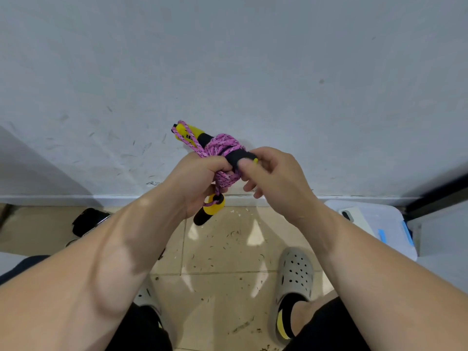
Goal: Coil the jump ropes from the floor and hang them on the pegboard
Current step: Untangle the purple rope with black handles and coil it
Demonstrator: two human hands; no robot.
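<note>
Clutching jump rope (222, 146), left hand (200, 179) fisted.

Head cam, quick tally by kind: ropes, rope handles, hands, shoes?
jump rope: 1
handles: 2
hands (left hand, right hand): 2
clogs: 2
Total: 7

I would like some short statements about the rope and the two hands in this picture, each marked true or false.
1. The pink rope is wound around a handle. True.
2. The left hand grips the pink rope. True.
3. The right hand touches nothing. False: it pinches the handle's black end.
4. The pink rope lies on the tiles. False: both hands hold it above the floor.
</note>
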